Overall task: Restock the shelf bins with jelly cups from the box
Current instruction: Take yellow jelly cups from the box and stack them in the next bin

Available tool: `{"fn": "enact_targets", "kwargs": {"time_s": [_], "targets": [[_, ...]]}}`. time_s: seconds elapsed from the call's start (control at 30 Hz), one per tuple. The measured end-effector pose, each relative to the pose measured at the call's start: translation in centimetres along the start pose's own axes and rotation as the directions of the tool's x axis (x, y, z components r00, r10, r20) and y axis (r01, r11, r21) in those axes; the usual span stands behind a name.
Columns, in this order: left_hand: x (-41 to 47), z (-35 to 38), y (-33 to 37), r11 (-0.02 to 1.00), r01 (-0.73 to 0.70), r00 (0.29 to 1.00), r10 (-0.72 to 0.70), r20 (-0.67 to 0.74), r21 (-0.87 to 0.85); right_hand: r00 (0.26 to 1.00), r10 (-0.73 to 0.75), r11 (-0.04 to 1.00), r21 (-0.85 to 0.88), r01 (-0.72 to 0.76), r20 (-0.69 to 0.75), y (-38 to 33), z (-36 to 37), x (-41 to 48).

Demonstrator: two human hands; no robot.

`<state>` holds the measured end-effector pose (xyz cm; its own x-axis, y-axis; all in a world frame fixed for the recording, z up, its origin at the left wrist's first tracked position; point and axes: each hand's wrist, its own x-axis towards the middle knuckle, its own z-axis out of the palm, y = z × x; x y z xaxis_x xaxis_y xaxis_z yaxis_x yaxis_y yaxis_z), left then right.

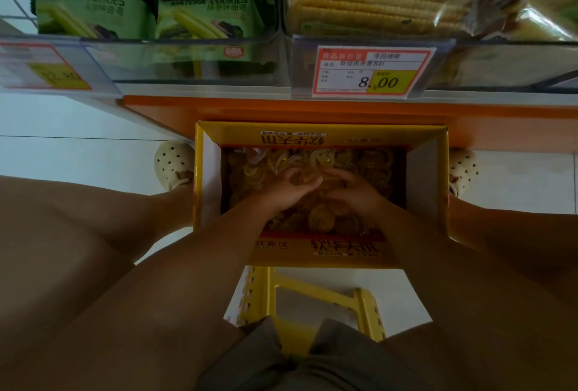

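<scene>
Entry: jelly cups (322, 217), loose in the open box (316, 137) on the floor at the shelf's front edge; left hand (286, 192) and right hand (355, 192) curled together round a cluster, best lifted with palms closed underneath to prevent spills.

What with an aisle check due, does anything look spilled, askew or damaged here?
Nothing stands out. The box stands upright and open on the floor. The jelly cups lie inside it, where the left hand and right hand cup some; none show outside it.
</scene>
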<state>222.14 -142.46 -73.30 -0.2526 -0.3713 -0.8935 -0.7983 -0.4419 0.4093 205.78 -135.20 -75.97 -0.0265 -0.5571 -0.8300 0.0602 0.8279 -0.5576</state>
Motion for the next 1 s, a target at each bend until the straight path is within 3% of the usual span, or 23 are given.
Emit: {"fn": "enact_targets", "kwargs": {"time_s": [0.13,0.33,0.43,0.5,0.6,0.8,1.0], "targets": [[-0.3,0.0,0.0,0.999,0.015,1.0,-0.015,0.01,-0.048,0.998,0.029,0.999,0.023,-0.031,0.054,-0.5,-0.2,-0.5],[-1.1,-0.8,-0.3,0.977,-0.001,1.0,0.003,0.012,-0.214,0.985,0.101,0.966,0.225,-0.131,0.141,-0.7,0.3,-1.3],[-1.1,-1.1,-0.9,0.959,-0.013,1.0,0.013,-0.002,-0.283,0.985,0.13,0.949,0.272,-0.156,0.112,-1.0,0.6,-1.3],[-1.4,-1.2,-1.1,0.958,-0.015,1.0,0.018,0.008,-0.285,0.989,0.143,0.963,0.226,-0.146,0.029,-1.0,0.9,-1.5],[-1.8,-1.5,-1.9,0.966,-0.025,1.0,0.024,-0.008,-0.258,0.998,0.04,0.995,0.098,-0.035,-0.053,-0.7,0.9,-1.9],[-2.7,-2.3,-3.3,0.967,-0.027,1.0,0.023,-0.018,-0.254,0.999,0.038,0.993,0.112,-0.041,0.025,-1.2,0.7,-2.2],[-3.4,-1.5,-3.4,0.978,0.016,0.993,0.009,0.121,-0.21,0.998,0.055,0.991,0.119,-0.06,0.043,-0.9,1.4,-2.5]]}}
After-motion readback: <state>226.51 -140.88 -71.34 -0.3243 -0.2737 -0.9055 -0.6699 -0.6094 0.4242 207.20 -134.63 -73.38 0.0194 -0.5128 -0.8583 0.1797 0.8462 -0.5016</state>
